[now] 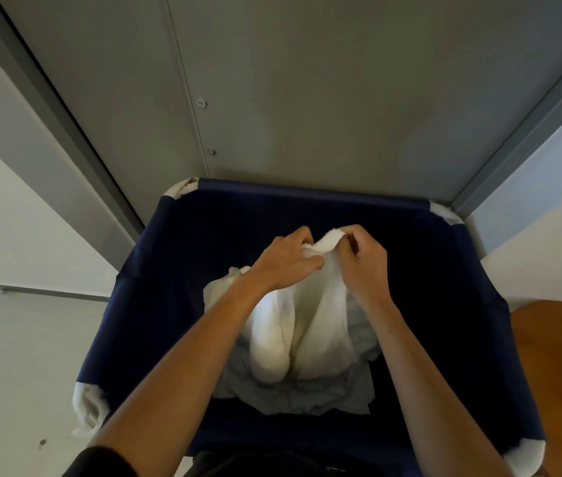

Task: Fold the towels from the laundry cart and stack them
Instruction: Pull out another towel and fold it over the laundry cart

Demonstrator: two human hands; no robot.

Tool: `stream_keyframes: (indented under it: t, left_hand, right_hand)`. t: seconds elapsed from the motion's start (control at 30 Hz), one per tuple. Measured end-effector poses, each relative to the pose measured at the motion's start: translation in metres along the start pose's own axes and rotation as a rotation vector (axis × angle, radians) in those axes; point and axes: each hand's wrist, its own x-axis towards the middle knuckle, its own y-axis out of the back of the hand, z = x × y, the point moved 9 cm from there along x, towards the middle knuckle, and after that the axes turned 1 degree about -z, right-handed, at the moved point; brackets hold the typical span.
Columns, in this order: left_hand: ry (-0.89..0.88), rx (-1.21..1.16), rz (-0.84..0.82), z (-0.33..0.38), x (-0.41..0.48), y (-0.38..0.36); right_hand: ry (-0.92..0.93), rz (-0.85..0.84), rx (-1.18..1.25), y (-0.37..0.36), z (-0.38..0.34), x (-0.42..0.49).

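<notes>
A navy fabric laundry cart [176,270] fills the middle of the view. Both my hands are above it, lifting a white towel [310,325] by its top edge. My left hand [283,261] grips the edge from the left. Close beside it, my right hand [363,261] pinches the same edge. The towel hangs down from them in two thick folds. Under it, more white and grey towels [307,394] lie crumpled at the bottom of the cart.
A grey metal wall panel [307,98] rises straight behind the cart. Pale floor [14,356] lies to the left. A brown wooden surface [558,366] shows at the right edge, beside the cart's rim.
</notes>
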Motion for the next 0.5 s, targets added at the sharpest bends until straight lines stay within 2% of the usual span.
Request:
stream_keyframes:
  t: [0.17,0.27,0.4,0.5]
  left_hand:
    - [-0.101,0.167,0.203,0.023,0.001,0.026]
    - [-0.102,0.122,0.2,0.026,-0.002,0.022]
    - [-0.096,-0.036,0.162,0.027,-0.005,0.017]
    - [-0.068,-0.137,0.123,0.02,-0.006,0.016]
  right_hand:
    - [0.0,-0.024,-0.02,-0.005,-0.003,-0.002]
    - [-0.078,-0.079,-0.011,-0.016,0.011,-0.008]
    - [-0.172,-0.302,-0.136,-0.043,0.042,-0.025]
    - [-0.123,-0.236,-0.148,-0.039,0.044,-0.03]
